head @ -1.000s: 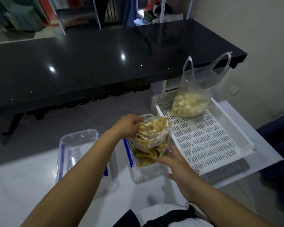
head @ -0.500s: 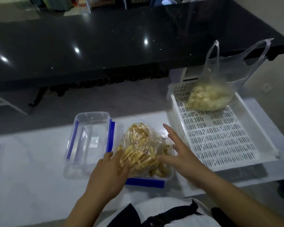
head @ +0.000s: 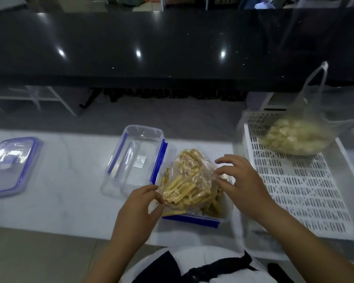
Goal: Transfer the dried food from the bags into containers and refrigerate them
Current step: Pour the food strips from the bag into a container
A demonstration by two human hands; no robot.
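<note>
Shifted since half a second ago: right hand [head: 241,184] drawn back a little toward the right edge of the clear plastic bag of yellow dried strips [head: 190,180], left hand [head: 137,207] now at the bag's near-left corner instead of flat against its side. More of the left stretch of counter in view than before, with a clear rectangular lid with blue rim [head: 10,164] lying flat at the far left.

No brand, label or legible writing anywhere; only a small pale blank-looking sticker on the floor of the empty clear container with blue side clips [head: 137,158].

Left hand: thumb and forefinger pinching the bag's corner, remaining fingers loosely curled. Right hand: fingers spread and slightly bent, fingertips touching the bag's right side, grip uncertain.

Bag crinkled, glossy, bulging with pale yellow flat strips, resting in and partly above the clear rectangular container with blue front clip [head: 192,218]; loose strips already lying in that container beneath and beside the bag. Container on the white marble-look counter [head: 59,197], just right of the empty one and touching it.

To the right, white perforated plastic tray [head: 294,193], carrying a thin clear handled bag of pale chunks [head: 296,137] at its far end. Beyond, a glossy black countertop [head: 172,43].
</note>
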